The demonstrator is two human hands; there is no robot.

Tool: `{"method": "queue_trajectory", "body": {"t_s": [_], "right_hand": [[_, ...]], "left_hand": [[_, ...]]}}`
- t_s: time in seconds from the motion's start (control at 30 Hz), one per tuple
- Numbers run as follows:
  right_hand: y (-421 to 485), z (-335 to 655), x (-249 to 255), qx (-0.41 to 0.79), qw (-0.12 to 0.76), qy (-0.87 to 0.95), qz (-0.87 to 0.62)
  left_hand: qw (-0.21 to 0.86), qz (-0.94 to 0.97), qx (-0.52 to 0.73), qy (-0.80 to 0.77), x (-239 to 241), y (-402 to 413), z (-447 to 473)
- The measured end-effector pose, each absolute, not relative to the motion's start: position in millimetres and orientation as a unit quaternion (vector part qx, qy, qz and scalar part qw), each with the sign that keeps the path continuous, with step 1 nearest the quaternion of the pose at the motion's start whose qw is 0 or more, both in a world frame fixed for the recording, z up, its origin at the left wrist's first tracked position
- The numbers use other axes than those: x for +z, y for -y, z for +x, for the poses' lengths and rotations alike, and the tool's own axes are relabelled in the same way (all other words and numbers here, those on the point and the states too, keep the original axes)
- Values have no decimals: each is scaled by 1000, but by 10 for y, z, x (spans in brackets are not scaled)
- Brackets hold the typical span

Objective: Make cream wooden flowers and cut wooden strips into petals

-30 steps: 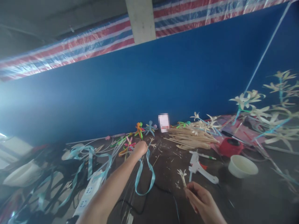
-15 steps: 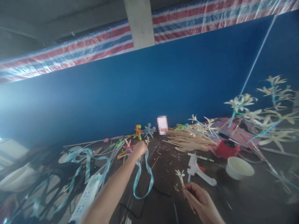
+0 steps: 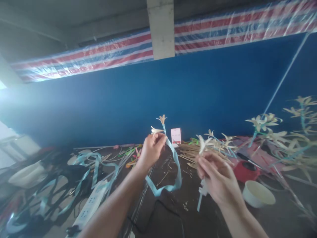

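Observation:
My left hand (image 3: 153,148) is closed, thumb and fingers pinching a flower sprig (image 3: 162,119) with pale petals and a stem wrapped in light blue. A second cream bloom (image 3: 156,130) sticks out sideways above the knuckles. From the same fingers a light blue ribbon (image 3: 178,178) hangs in a loose loop over the dark table. Farther right, my right hand (image 3: 220,175) pinches a single cream flower (image 3: 203,144), held upright and apart from the sprig; my fingers hide its stem. Behind that hand lies a mostly covered white glue gun (image 3: 203,189).
A phone (image 3: 176,137) stands against the blue wall. Dried husks (image 3: 189,152), a red object (image 3: 246,171) and a white bowl (image 3: 259,194) lie to the right, with finished-looking flower stems (image 3: 264,123) beyond. At left are a power strip (image 3: 86,208) and tangled blue ribbon (image 3: 95,162).
Both hands have risen from near the tabletop. My left hand lifted the sprig and ribbon in front of the wall; my right hand brought its flower up, now covering most of the glue gun.

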State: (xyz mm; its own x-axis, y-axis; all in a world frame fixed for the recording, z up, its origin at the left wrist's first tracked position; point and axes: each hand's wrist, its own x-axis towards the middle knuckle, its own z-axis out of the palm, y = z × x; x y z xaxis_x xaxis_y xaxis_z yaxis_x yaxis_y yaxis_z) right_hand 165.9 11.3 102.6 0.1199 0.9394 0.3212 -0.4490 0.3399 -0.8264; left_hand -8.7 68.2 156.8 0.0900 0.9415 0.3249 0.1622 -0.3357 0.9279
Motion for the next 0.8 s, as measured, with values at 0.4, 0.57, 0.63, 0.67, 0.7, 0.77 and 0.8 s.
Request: {"method": "queue_trajectory", "body": {"t_s": [0.4,0.57,0.63,0.67,0.7,0.77,0.8], "right_hand": [[-126,1351,1099,380,612,577,-384],[9,1402,1366,251,599,643,-406],[12,1411,1371,269,592,644,-403],[6,1415,1354,283,592,637,-404],[-1,1418,1329,296,593,629,-407],[-17,1426,1271,314,601,608,-412],[-24,1430,1242,326,602,600,-413]], "left_hand": [[473,440,654,-393,986,-388,269],[503,448,645,-362,1234,-212,324],[528,435,641,-347,1258,-147,359],[541,427,639,-341,1250,-124,375],[554,418,637,-335,1232,-107,390],[579,399,630,-330,1178,-94,412],[590,389,627,-328,1149,-96,417]]}}
